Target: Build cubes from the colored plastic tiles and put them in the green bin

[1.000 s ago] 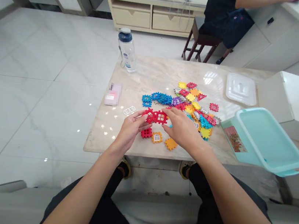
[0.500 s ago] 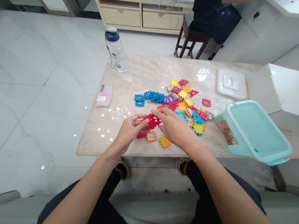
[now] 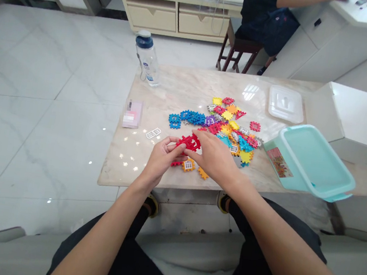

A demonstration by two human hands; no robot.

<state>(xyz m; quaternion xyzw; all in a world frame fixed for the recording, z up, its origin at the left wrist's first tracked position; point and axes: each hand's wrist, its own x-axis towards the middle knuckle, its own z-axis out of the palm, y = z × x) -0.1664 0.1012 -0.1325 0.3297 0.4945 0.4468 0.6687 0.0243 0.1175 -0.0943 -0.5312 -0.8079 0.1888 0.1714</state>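
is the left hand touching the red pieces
Touching: the head view shows the left hand pinching the red pieces at their left end, no gap between.

Red plastic pieces (image 3: 193, 142), toothed along their edges — openwork, with rectangular gaps — are held tilted between left fingers (image 3: 175, 151) and right fingers (image 3: 195, 157), above the table (image 3: 181, 80).

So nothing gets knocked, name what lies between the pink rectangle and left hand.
The head view shows a white latticed piece between the left hand and pink rectangle.

Glossy pale floor tiles (image 3: 33, 134), low cream cabinet (image 3: 152, 18), dark stool (image 3: 239, 44), marbled table (image 3: 122, 160) with bright glints (image 3: 250, 92).
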